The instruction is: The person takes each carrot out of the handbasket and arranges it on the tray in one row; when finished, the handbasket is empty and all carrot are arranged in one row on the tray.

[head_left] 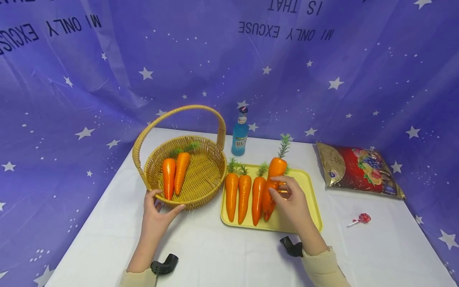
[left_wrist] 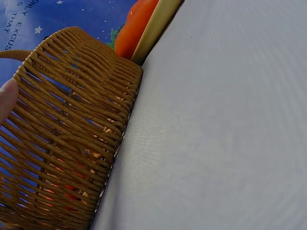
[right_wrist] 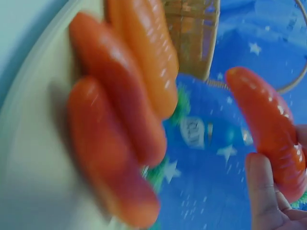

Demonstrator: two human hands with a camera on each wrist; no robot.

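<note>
My right hand (head_left: pixel 295 204) pinches an orange carrot (head_left: pixel 277 166) with a green leafy top, above the yellow tray (head_left: pixel 308 199). In the right wrist view, thumb and fingers grip this carrot (right_wrist: pixel 264 117) near its thick end, its tip clear of the others. Several more carrots (head_left: pixel 244 197) lie side by side on the tray; the held one partly covers the rightmost. At the left, my left hand (head_left: pixel 155 221) holds the near rim of a wicker basket (head_left: pixel 204 173), thumb along its outer side. Two carrots (head_left: pixel 181 167) lie inside, leaves toward the back.
Behind the tray stands a blue bottle (head_left: pixel 240 137). To the right lie a red and gold bag (head_left: pixel 358 169) and a wrapped lollipop (head_left: pixel 364 218). The basket's tall handle (head_left: pixel 190 107) arches over it. A starry purple cloth (head_left: pixel 201 48) hangs behind the white table (head_left: pixel 222 255).
</note>
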